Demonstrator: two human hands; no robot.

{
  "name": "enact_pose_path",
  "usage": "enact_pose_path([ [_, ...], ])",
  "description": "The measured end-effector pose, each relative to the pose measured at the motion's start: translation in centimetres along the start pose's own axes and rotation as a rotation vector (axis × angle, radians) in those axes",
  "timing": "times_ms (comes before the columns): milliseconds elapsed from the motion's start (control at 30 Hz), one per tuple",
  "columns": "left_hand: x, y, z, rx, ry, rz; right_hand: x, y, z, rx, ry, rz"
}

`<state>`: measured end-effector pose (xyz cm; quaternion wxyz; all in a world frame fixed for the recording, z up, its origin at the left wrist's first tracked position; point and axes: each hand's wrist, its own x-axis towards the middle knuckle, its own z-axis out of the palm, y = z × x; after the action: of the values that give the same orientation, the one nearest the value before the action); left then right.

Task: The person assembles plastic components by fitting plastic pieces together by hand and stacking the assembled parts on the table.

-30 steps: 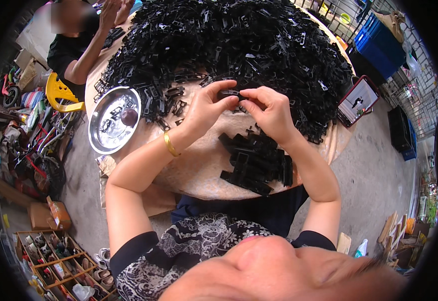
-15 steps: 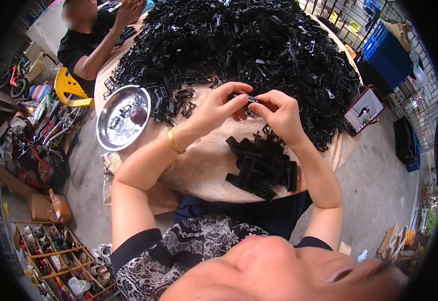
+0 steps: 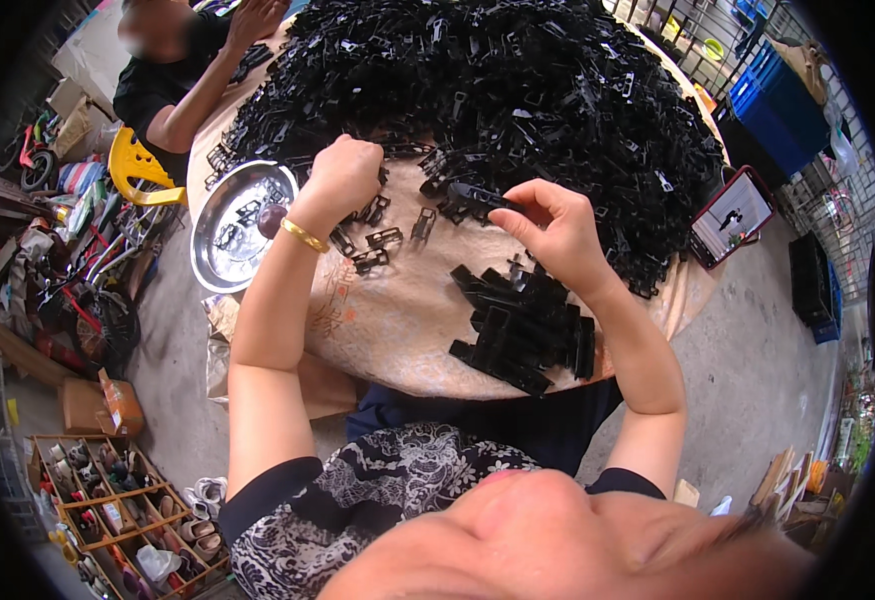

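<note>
My right hand [image 3: 555, 228] pinches one end of a long, narrow black plastic piece [image 3: 475, 196] between thumb and fingers, at the near edge of the large heap of black plastic parts [image 3: 497, 80]. To the left, my left hand [image 3: 343, 178] is closed, knuckles up and fingers curled down at the heap's edge. What it grips, if anything, is hidden. Several loose black frame-like parts [image 3: 385, 237] lie on the table covering between my arms. Below my right hand is a small stack of flat black pieces [image 3: 522, 330].
A round metal tray [image 3: 219, 284] with a dark reddish ball [image 3: 272, 221] and some black parts sits left. At the right edge leans a tablet [image 3: 733, 218]. Another person [image 3: 162, 100] sits far left by a yellow chair [image 3: 137, 175]. Blue crates [image 3: 779, 105] stand right.
My hands were together on a small black piece. The left has moved off left to the heap's edge, uncovering loose parts; the right has stayed nearly in place with the black piece.
</note>
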<state>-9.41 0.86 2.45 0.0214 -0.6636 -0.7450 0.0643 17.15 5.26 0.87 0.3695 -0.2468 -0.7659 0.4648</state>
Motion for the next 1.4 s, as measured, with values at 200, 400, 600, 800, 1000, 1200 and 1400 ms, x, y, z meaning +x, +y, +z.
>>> enact_pose_path([
  [200,0.1,2.6,0.2,-0.329,0.540,0.222,0.1,0.2,-0.3,-0.022,-0.053,-0.034],
  [400,-1.3,7.3,-0.2,-1.618,0.034,0.160,0.3,1.2,-0.2,0.036,-0.098,-0.083],
  [600,-1.6,7.8,0.7,-1.792,-0.115,0.145,0.5,1.2,0.1,-0.143,-0.120,-0.328],
  [800,-1.8,7.9,0.9,-1.797,-0.041,0.177,0.2,0.7,0.5,-0.238,-0.031,-0.316],
  [1000,-2.5,7.7,-1.5,-1.721,-0.190,0.236,0.5,0.6,-0.8,-0.258,0.125,-0.283],
  [1200,-2.2,7.4,-0.9,-1.639,-0.074,0.232,0.5,0.8,-0.6,-0.231,0.143,-0.282],
  [1400,-2.0,7.5,-0.9,-1.445,0.142,0.164,0.9,1.2,-1.2,-0.152,0.236,-0.241],
])
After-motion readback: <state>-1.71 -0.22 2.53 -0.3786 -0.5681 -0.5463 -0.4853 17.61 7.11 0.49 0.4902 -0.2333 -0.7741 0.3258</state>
